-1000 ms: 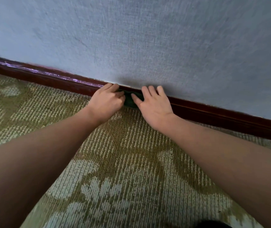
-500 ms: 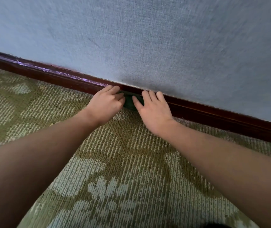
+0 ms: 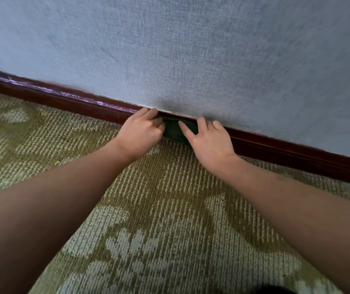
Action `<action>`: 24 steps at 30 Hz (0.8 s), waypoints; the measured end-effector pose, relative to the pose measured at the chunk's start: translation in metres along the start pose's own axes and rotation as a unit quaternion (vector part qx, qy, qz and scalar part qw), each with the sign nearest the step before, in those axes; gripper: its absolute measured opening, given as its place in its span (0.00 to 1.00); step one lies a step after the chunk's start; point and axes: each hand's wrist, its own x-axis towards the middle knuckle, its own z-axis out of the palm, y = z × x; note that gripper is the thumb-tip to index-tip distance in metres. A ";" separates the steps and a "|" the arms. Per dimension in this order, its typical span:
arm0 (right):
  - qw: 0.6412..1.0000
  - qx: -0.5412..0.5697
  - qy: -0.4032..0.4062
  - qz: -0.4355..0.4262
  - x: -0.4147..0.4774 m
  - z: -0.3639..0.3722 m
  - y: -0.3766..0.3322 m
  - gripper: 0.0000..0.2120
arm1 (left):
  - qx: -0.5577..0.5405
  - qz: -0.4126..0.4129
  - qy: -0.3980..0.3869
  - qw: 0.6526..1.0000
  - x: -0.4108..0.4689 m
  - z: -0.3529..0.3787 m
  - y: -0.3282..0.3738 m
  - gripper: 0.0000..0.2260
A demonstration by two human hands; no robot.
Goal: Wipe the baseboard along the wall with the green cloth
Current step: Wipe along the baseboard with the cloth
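Background: a pale blue-grey textured wall (image 3: 191, 49) fills the upper half of the frame. It meets a green and cream patterned carpet (image 3: 169, 198) along a dark red-brown baseboard (image 3: 74, 102), which runs diagonally from the left edge down to the right edge. Pale purplish streaks mark the top of the baseboard in the left part of the frame.

Centre: the green cloth (image 3: 175, 130), dark and bunched, lies against the face of the baseboard just above the carpet, between the two hands. Only its middle shows, because each end is covered by a hand.

Left hand (image 3: 142, 132): the grip is closed, with the fingers curled over the cloth's left end and the knuckles at the baseboard's top edge.

Right hand (image 3: 210, 141): the grip is spread. The thumb lies flat across the cloth's right part, and the straight fingers reach the baseboard's top edge where it meets the wall.

Both bare forearms enter from the lower corners and converge on the cloth.
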 end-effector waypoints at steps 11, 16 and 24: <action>1.000 0.004 -0.026 -0.009 0.020 -0.009 -0.020 0.32 | -0.027 -0.032 -0.029 0.999 -0.016 0.004 -0.011 0.10; 0.998 0.044 -0.044 0.003 0.025 -0.017 -0.027 0.31 | -0.077 -0.120 -0.039 0.989 -0.018 0.009 -0.010 0.09; 0.998 0.055 0.022 -0.005 0.022 -0.029 -0.025 0.34 | -0.238 -0.315 0.048 0.917 -0.023 0.005 0.000 0.15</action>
